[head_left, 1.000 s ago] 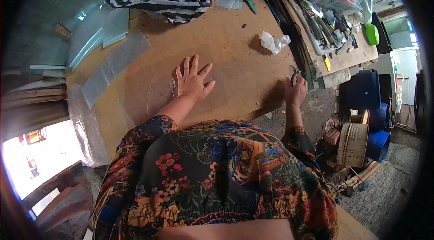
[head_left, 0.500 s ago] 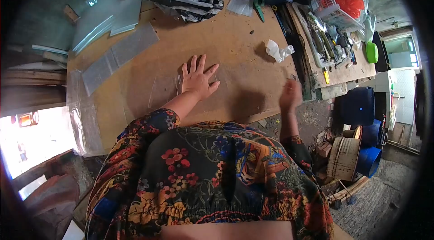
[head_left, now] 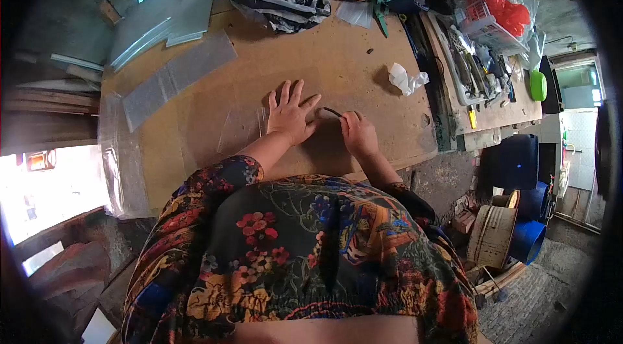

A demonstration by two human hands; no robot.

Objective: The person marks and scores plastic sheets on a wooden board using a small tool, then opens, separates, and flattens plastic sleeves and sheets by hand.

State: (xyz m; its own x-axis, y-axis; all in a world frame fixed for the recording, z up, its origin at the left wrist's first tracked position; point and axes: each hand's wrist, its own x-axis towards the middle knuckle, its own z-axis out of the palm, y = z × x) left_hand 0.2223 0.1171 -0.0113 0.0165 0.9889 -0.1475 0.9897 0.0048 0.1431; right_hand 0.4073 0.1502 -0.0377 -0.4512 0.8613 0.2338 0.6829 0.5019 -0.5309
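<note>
My left hand (head_left: pixel 291 114) lies flat with its fingers spread on a thin clear sheet (head_left: pixel 239 129) on the brown board (head_left: pixel 311 52). Just right of it, my right hand (head_left: pixel 359 134) is closed around a thin dark tool (head_left: pixel 332 112). The tool's tip points left, towards the fingers of my left hand, and does not touch them. The outline of the clear sheet is hard to make out under the left hand.
Clear panels (head_left: pixel 178 68) lie at the left. A striped cloth (head_left: pixel 285 10) is at the back, with crumpled white paper (head_left: pixel 407 79) towards the right. A tool tray (head_left: pixel 474 71) stands at the far right, above blue barrels (head_left: pixel 513 161).
My right hand has come in from the board's right edge to beside my left hand, bringing the dark tool. My left hand stays spread on the sheet. The view has shifted slightly.
</note>
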